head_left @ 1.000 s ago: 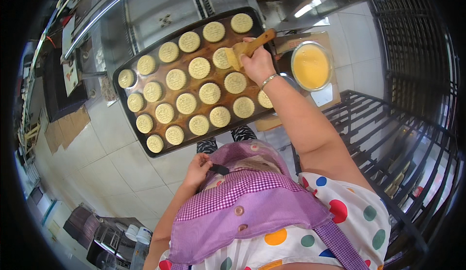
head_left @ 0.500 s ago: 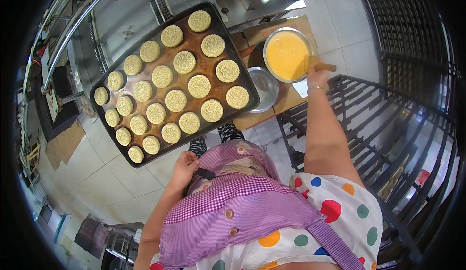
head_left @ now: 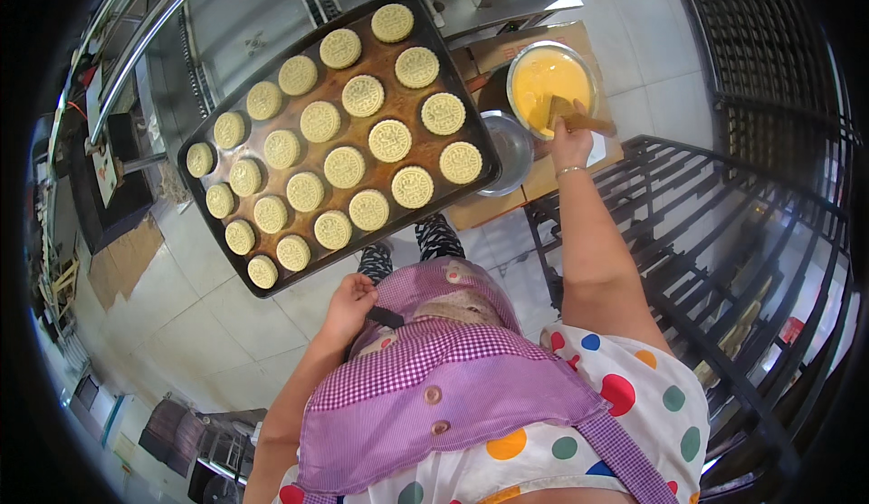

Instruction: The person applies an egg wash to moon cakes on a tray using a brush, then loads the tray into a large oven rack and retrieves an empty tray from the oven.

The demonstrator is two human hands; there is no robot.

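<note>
My right hand [head_left: 570,146] grips a wide wooden-handled pastry brush [head_left: 590,124] at the near side of a metal bowl [head_left: 512,74]. Its tip reaches over the rim, at the yellow-orange liquid [head_left: 548,74] in the bowl. To the left, a dark baking tray [head_left: 424,151] carries rows of pale round mooncakes [head_left: 344,167] with pressed patterns and fluted edges. My left hand [head_left: 351,307] is beside my apron below the tray, its fingers curled in. A short black strip [head_left: 386,317] lies at those fingers; whether they hold it is unclear.
Another metal bowl [head_left: 509,155] sits partly beneath the first, on cardboard [head_left: 484,212]. A black slatted metal rack [head_left: 652,232] stands close by my right arm. Behind the tray is a steel machine surface [head_left: 258,28]. Tiled floor [head_left: 181,323] shows at the left.
My right hand has shifted left along the bowl, bringing the brush from its right rim to its near side. Tray and bowl appear slightly farther right and up. My left hand stays curled.
</note>
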